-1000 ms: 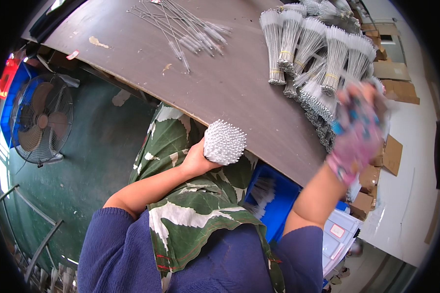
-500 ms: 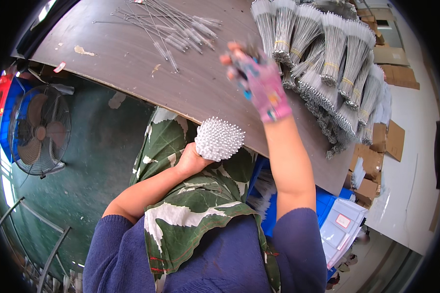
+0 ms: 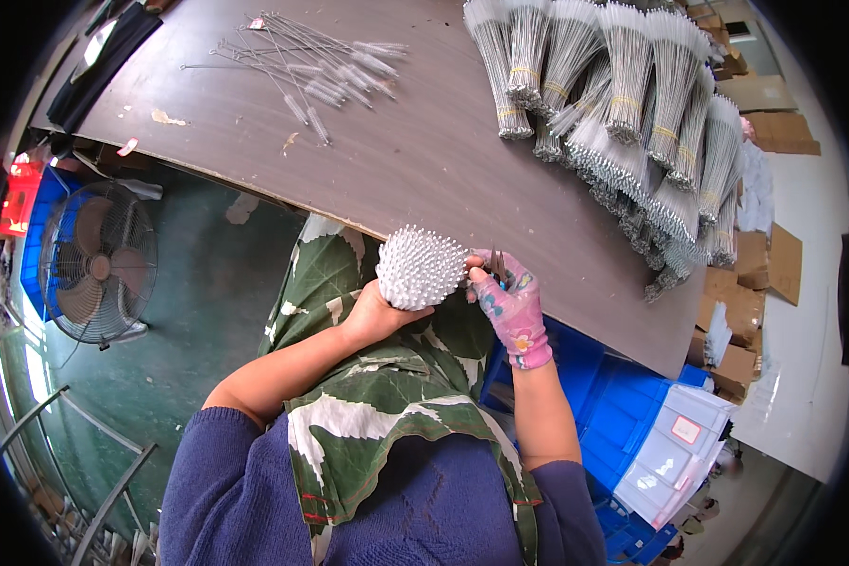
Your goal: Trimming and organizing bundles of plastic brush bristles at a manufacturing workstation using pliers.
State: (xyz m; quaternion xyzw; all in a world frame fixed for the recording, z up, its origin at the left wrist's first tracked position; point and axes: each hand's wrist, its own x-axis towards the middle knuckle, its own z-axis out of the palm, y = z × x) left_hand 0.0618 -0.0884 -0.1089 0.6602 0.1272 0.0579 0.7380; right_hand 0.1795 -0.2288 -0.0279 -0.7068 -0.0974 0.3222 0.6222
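My bare left hand (image 3: 379,318) is wrapped round a thick bundle of wire brushes (image 3: 421,268), held over my lap at the table's front edge. The bundle's many pale, knobbly ends face up in a domed cluster; its lower part is hidden. My right hand (image 3: 511,300), in a pink flowered glove with bare fingertips, is closed at the bundle's right side. From that hand sticks up a small dark two-pointed tool (image 3: 499,268), like tweezers or snips. The thumb and finger are by the outer brush ends; whether they pinch one is too small to tell.
Several loose wire brushes (image 3: 325,71) lie at the table's far left. Banded brush bundles (image 3: 623,123) are piled at the far right. Blue bins (image 3: 623,401) stand below the table on my right. A floor fan (image 3: 99,267) is on my left.
My right hand has come down and toward me from above the table to the bundle's right side. The left hand still holds the bundle. The whole view has shifted slightly.
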